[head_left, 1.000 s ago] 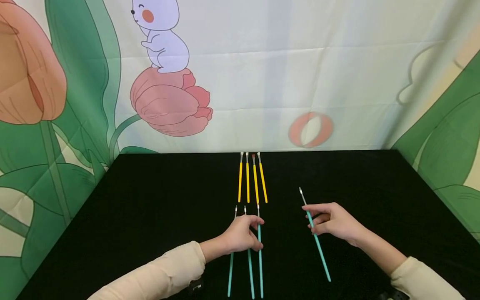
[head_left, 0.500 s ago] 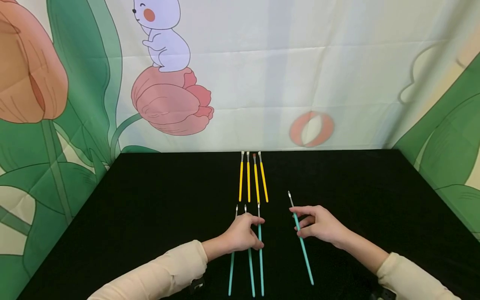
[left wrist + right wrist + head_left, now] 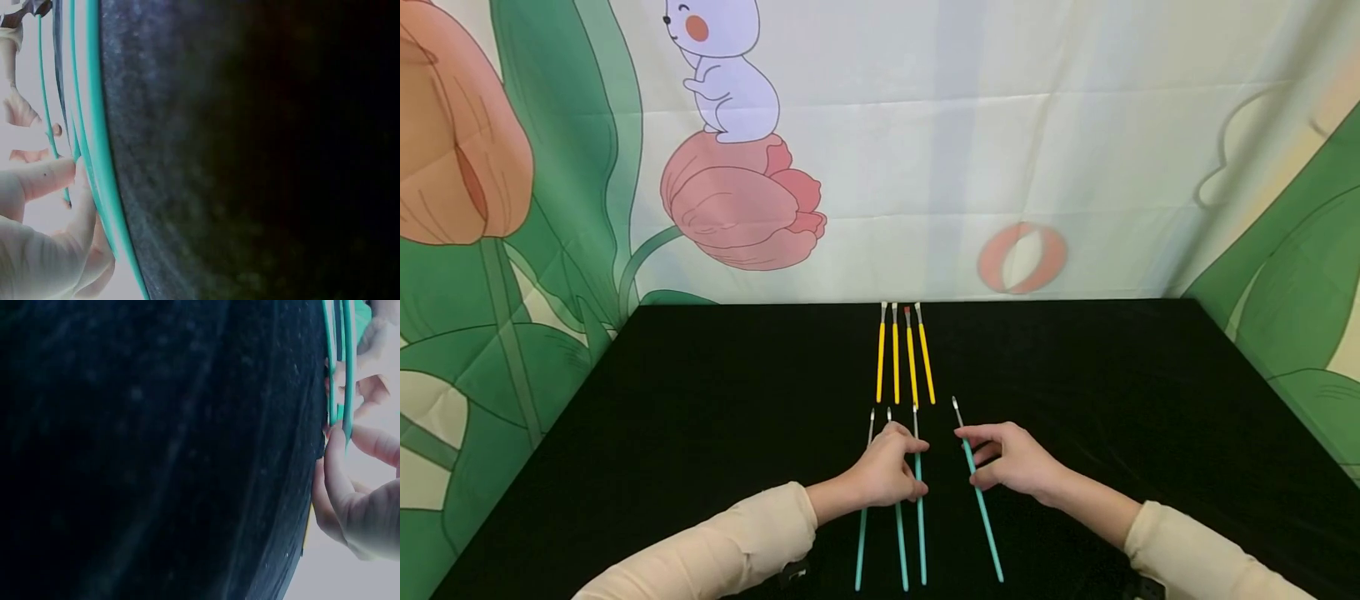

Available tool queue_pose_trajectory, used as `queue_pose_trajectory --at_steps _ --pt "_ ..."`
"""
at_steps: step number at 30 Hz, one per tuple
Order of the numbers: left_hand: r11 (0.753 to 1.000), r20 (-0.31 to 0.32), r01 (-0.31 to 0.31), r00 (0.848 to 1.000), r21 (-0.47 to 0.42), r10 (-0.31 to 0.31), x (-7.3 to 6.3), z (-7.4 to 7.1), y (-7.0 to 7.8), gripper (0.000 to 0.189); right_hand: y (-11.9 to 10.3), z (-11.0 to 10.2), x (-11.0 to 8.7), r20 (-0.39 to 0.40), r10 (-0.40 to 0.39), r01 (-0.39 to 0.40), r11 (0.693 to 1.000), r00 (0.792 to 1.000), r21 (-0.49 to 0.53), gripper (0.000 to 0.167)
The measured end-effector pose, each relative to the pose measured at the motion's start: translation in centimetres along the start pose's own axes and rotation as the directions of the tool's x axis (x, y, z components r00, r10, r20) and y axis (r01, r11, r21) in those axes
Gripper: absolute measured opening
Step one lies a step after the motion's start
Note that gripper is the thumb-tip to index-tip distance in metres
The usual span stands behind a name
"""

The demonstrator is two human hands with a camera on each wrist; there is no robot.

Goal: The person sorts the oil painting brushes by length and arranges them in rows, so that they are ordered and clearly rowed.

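Note:
My left hand [image 3: 883, 471] pinches a teal-handled paintbrush [image 3: 921, 542] between thumb and fingers; the brush lies with its tip pointing away from me. Partly under that hand are two more teal paintbrushes, one on the left [image 3: 861, 550] and another [image 3: 902, 550] in the middle. To the right, my right hand [image 3: 1018, 462] grips a further teal paintbrush [image 3: 988, 525], slanted with its tip toward the upper left. In the left wrist view, thumb and fingertips of the left hand [image 3: 50, 244] meet at a teal handle. The right wrist view has the right hand [image 3: 369, 506] pinching its handle.
Several yellow-handled paintbrushes [image 3: 896, 367] lie in a row beyond the teal ones, bristles away from me; one has reddish bristles. A black cloth [image 3: 715, 400] covers the table. Behind its far edge hangs a printed curtain [image 3: 880, 150].
My right hand has moved left and slightly toward me with its teal paintbrush, closing in on the row. The left hand has stayed nearly in place on its brush.

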State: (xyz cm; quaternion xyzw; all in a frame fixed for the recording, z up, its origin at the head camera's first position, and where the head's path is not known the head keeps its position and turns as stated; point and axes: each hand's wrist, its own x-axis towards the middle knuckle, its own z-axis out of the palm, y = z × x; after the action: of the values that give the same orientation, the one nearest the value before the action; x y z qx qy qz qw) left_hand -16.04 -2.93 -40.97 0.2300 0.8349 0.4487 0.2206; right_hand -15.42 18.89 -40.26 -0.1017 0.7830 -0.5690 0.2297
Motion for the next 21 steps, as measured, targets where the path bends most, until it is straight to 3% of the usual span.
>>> queue_pose_trajectory --at_steps 8,21 --pt "0.996 -0.003 -0.003 1.0 0.084 0.003 0.1 -0.1 0.2 0.053 -0.3 1.4 0.4 -0.019 0.019 -0.019 0.999 1.0 -0.041 0.059" --pt "1.0 0.007 0.023 1.0 -0.022 -0.023 0.0 -0.3 0.0 0.056 -0.7 2.4 1.3 -0.093 0.028 -0.054 0.955 0.995 -0.292 0.058"
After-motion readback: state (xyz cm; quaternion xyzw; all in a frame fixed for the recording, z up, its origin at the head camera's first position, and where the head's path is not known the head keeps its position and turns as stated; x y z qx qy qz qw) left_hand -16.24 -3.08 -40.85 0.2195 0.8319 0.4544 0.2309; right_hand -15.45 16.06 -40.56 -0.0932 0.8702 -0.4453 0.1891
